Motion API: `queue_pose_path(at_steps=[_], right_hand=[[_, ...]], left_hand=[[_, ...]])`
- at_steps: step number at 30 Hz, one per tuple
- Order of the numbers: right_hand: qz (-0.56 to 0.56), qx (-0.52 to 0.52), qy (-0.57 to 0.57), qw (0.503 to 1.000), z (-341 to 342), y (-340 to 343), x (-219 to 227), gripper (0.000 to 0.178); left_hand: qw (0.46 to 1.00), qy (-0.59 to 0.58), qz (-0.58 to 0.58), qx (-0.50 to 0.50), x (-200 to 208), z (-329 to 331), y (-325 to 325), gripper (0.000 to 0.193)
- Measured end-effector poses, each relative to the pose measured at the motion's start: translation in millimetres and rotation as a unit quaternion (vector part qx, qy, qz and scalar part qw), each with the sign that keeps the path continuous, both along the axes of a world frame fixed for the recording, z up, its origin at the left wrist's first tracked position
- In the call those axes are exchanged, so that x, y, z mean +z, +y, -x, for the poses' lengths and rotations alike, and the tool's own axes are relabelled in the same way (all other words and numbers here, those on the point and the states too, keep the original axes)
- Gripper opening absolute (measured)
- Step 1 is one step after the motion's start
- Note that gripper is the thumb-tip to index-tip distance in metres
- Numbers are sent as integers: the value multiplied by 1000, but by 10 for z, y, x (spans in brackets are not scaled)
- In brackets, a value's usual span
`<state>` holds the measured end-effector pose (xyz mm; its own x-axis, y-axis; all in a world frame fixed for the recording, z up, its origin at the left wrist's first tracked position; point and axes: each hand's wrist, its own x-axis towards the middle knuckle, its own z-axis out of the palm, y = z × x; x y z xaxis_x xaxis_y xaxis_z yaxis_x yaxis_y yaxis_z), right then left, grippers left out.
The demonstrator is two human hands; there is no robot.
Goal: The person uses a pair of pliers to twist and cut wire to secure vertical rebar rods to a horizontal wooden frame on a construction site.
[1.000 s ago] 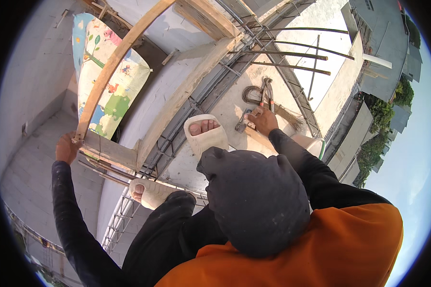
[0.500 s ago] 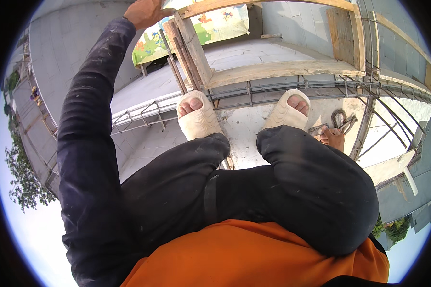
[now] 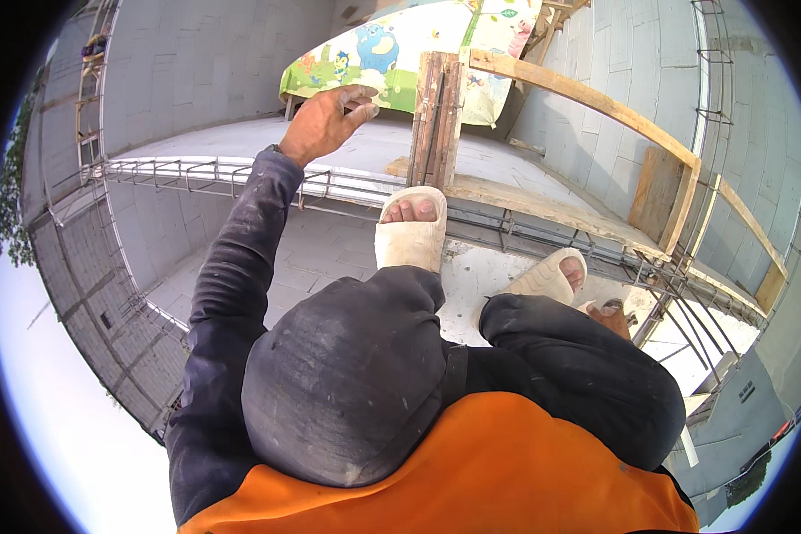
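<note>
On my feed the left hand is raised with its fingers released and loosely bent, thumb apart, gripping nothing. The timber frame is just to its right, its upright end board nearest the thumb with a gap between them. Past the hand I see a cartoon-printed sheet in green, white and blue. The right hand is low beside the right sandal, partly hidden by the bent right leg; I cannot tell whether its fingers are clenched on anything, and the dark thing at their tips is too small to name. A rebar cage runs along the frame's near side, and the left sandal sits below the end board.
</note>
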<state>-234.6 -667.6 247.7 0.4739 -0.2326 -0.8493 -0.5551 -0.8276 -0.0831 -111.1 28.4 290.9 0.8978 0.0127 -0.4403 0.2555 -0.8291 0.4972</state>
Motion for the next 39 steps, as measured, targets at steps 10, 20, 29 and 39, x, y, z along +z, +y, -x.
queue_pose_path(at_steps=[10, 20, 29, 39], right_hand=[[-74, 252, -184, 947, -1317, 851, -16, 31], [-72, 293, -232, 925, -1050, 777, -144, 24], [-4, 338, -112, 935, -1164, 936, 20, 41], [12, 374, -19, 927, -1301, 998, 71, 53]], left_hand=[[997, 57, -51, 21, -865, 1351, -368, 49], [989, 80, 61, 105, -1304, 1066, -218, 41], [895, 246, 322, 187, -1971, 313, -441, 55], [923, 141, 260, 247, -2068, 467, 81, 56]])
